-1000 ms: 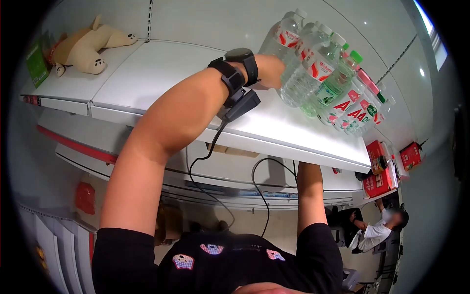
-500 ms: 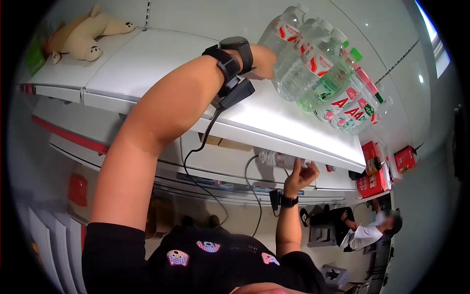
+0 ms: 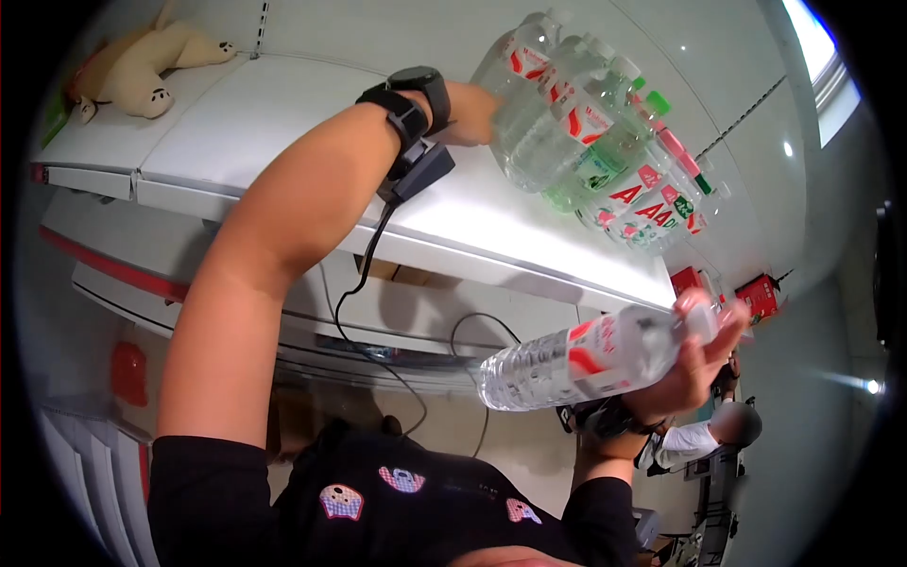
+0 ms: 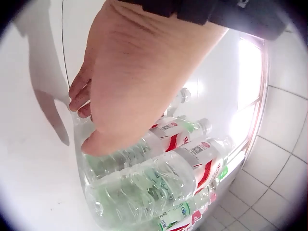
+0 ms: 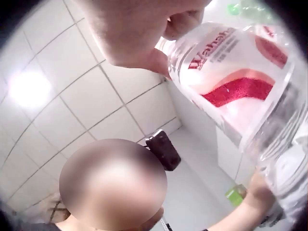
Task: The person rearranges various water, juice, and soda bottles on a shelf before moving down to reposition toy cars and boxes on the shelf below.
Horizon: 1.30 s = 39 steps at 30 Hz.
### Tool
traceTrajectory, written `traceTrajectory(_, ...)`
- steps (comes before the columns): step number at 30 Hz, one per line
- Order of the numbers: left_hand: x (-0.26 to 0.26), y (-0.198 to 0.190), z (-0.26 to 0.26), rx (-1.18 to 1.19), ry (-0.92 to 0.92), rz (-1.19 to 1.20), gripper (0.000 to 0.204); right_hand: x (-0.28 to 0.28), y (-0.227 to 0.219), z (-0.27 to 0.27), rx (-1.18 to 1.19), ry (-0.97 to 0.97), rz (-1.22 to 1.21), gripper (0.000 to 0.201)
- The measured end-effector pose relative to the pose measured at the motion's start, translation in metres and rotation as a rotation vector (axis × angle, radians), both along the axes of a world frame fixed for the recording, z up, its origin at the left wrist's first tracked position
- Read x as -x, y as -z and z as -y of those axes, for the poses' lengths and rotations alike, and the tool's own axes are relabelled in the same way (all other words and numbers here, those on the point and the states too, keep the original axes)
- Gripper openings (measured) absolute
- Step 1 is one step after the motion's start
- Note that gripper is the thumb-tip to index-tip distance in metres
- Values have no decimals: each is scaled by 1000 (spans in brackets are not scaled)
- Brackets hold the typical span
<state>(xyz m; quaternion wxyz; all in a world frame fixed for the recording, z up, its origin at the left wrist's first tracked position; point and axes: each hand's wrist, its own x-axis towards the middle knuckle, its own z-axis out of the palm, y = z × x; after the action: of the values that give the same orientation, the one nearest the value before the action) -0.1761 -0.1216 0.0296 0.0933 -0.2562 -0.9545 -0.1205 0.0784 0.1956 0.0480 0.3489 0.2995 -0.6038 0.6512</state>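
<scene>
While my right grip holds a tilted water bottle firmly by its neck, on the near side of the shelf, my left grip meets the standing bottles, closure undeterminable. I judge this shelf-loading; next calls for lifting above the edge.

Cream plush toy lying near a green box, red boxes, person in white top

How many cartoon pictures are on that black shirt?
3: a left picture, a middle picture and a right picture across its front. Others may be hidden.
</scene>
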Motion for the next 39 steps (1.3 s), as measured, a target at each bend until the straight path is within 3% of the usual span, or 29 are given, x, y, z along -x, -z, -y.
traceTrajectory(2,-17,-16,1,127,-80,45,54,8,-43,34,40,-10,1,57)
traceTrajectory(4,-18,-15,5,31,-130,-10,52,29,-85,56,-33,-37,-75,48)
traceTrajectory(6,-14,-17,10,23,-47,-59,43,44,-116,91,-63,-53,-113,42)
traceTrajectory(8,-14,-16,13,28,-80,-122,36,63,-134,112,-362,244,-247,39)
traceTrajectory(10,-38,-26,8,58,-135,-108,29,101,-142,134,-362,240,-388,33)
traceTrajectory(12,-22,-23,11,185,-76,-158,30,130,-151,150,-406,406,-339,29)
traceTrajectory(13,-6,-9,15,42,31,-266,30,137,-151,157,-439,450,-292,30)
traceTrajectory(14,9,2,19,59,-50,-282,30,147,-153,161,-494,486,-235,32)
traceTrajectory(16,11,1,17,381,-261,-166,30,165,-152,169,-641,593,-208,37)
traceTrajectory(20,-26,-14,20,196,-324,12,27,177,-138,176,-732,569,-181,40)
traceTrajectory(23,-19,-12,22,184,-261,-168,25,188,-135,173,-818,591,-116,39)
traceTrajectory(26,-22,-15,19,156,-256,-120,24,207,-128,169,-790,520,-105,36)
traceTrajectory(28,-24,-18,16,209,-283,-85,24,206,-128,170,-781,600,-180,34)
traceTrajectory(30,-28,-19,11,84,-271,-35,27,211,-124,170,-763,608,-225,33)
traceTrajectory(34,-52,-31,3,77,-256,72,30,219,-113,171,-678,631,-307,29)
traceTrajectory(36,-66,-41,0,-20,-190,209,44,221,-108,174,-641,628,-332,27)
traceTrajectory(39,-57,-26,-1,-64,-213,25,59,225,-104,176,-614,617,-366,25)
